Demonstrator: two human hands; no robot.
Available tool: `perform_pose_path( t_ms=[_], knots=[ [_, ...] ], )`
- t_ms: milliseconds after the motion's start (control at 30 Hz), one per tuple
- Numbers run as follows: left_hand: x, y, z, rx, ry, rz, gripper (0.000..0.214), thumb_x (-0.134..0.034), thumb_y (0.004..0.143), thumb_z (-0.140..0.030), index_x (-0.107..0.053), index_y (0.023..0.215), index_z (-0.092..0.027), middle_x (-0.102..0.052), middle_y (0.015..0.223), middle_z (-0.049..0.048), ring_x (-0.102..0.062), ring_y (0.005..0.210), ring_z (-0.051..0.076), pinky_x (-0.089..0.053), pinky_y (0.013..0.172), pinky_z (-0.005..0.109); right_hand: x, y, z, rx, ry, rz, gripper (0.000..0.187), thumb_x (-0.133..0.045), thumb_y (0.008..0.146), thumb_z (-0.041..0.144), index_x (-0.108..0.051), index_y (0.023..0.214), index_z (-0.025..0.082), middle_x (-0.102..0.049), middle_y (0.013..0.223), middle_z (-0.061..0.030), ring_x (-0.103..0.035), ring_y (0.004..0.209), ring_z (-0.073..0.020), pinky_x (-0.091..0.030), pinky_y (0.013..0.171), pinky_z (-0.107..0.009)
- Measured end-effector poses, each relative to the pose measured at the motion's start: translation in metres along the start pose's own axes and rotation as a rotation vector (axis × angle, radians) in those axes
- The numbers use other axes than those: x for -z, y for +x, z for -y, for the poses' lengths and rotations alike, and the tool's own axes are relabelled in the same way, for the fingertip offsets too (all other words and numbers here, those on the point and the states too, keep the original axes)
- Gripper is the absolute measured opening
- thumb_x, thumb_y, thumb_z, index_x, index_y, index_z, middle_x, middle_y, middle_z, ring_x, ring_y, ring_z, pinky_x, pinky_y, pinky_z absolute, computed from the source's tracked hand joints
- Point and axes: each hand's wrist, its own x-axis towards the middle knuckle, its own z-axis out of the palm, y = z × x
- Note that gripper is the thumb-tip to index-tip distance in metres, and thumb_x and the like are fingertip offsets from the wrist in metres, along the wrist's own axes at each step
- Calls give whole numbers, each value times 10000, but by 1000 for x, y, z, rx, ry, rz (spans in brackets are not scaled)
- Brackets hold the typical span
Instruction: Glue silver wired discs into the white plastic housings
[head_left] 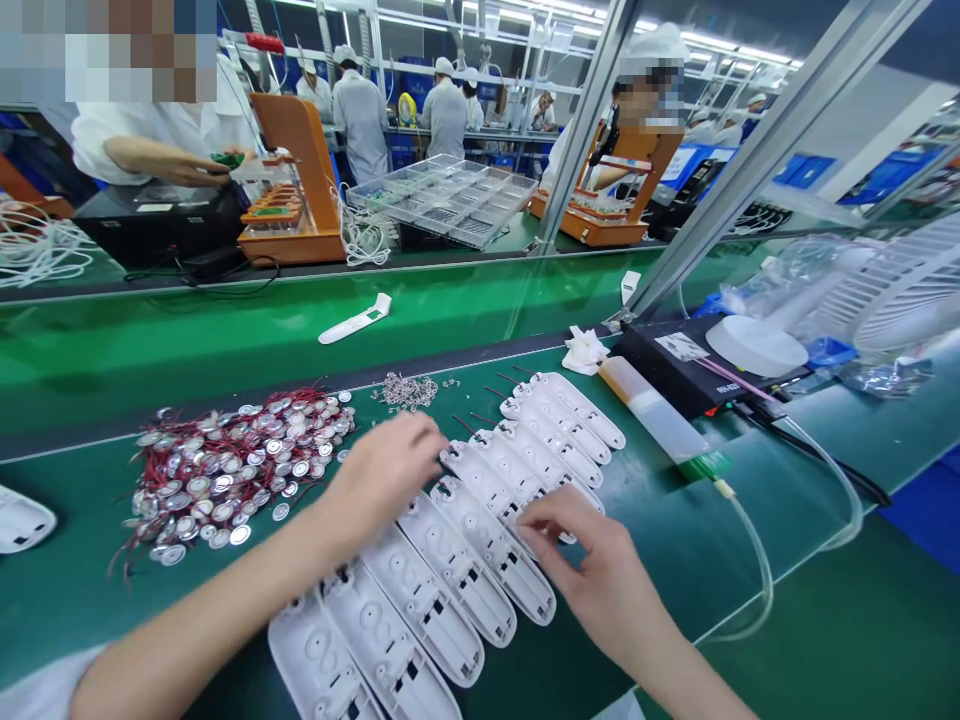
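A row of white plastic housing shells point(405, 590) lies open side up on the green table, running from front left to back right. My left hand point(397, 465) reaches over the upper ends of the middle shells. Its fingers point down and are blurred, so their grip does not show. Over the middle of the row, my right hand point(585, 550) has thumb and forefinger brought together in a pinch close to a shell; anything between the tips is too small to make out. Thin red wires point(463, 424) stick out from the upper ends of the farther shells.
A heap of silver discs with red wires point(225, 470) lies left, beside a pile of small clear parts point(407, 390). At right are a translucent tube dispenser point(652, 410), a black box point(675, 365) and a white fan point(885, 290). Co-workers sit beyond the green ledge point(450, 310).
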Motion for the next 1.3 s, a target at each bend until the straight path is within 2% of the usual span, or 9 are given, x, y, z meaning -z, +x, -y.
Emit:
perform_pose_path(
  t_ms=[67, 167, 233, 400, 533, 667, 900, 1133, 1300],
  knots=[
    [-5, 14, 23, 153, 33, 30, 111, -520, 818, -163, -581, 910, -180, -594, 933, 64, -562, 885, 233, -489, 711, 352, 8, -6, -7, -1, -40, -38, 126, -483, 880, 182, -564, 786, 202, -572, 709, -5, -527, 613, -129, -473, 534, -230],
    [-14, 28, 43, 237, 30, 65, 97, -532, 814, -178, -581, 897, -179, -596, 909, 53, -579, 863, 228, -495, 687, 331, 18, -17, -13, 9, -77, -68, 134, -465, 902, 203, -559, 806, 200, -568, 724, -15, -527, 610, -127, -481, 522, -224],
    [-19, 31, 45, 252, 18, 76, 113, -495, 831, -172, -580, 904, -180, -596, 927, 49, -582, 859, 215, -492, 686, 315, 20, -25, -13, 53, -101, -69, 132, -454, 905, 169, -558, 827, 193, -568, 735, -21, -528, 631, -128, -478, 529, -221],
    [-26, 28, 42, 279, -4, 57, 213, -400, 854, -170, -598, 932, -180, -577, 951, 62, -570, 859, 227, -481, 690, 333, 4, -50, -11, 330, -290, 2, 197, -418, 896, 69, -583, 838, 159, -579, 786, -44, -502, 741, -156, -460, 673, -287],
    [-23, 27, 44, 286, -47, -21, 303, -337, 873, -193, -605, 1013, -169, -538, 941, 73, -559, 868, 218, -477, 738, 345, -13, -61, -11, 411, -458, 1, 295, -338, 933, 79, -596, 810, 157, -574, 811, -39, -492, 782, -158, -419, 740, -307],
    [-13, 26, 46, 292, -105, -104, 279, -367, 854, -196, -631, 940, -170, -532, 873, 52, -558, 794, 172, -476, 736, 302, -17, -57, -9, 484, -515, 36, 314, -318, 943, 82, -596, 814, 151, -574, 838, -35, -501, 801, -151, -403, 786, -311],
    [-2, 22, 37, 336, -303, -177, 213, -465, 797, -215, -659, 875, -172, -580, 808, 32, -561, 650, 135, -477, 627, 260, -16, -53, -11, 589, -626, 98, 367, -270, 958, 106, -627, 880, 147, -603, 889, -41, -511, 830, -171, -379, 813, -356],
    [13, 23, 14, 571, -775, -73, 199, -476, 792, -232, -641, 869, -153, -557, 737, -2, -534, 377, 71, -470, 469, 238, -13, -60, -14, 591, -618, 98, 427, -196, 967, 93, -618, 1031, 116, -637, 890, -49, -541, 851, -178, -385, 798, -363],
    [20, 21, -6, 636, -1069, 82, 202, -573, 745, -271, -634, 866, -121, -660, 657, 29, -521, 325, 89, -432, 360, 208, -11, -47, -9, 422, -427, -142, 211, -430, 910, 66, -619, 973, 134, -629, 844, -50, -536, 786, -163, -429, 722, -320]
  ],
)
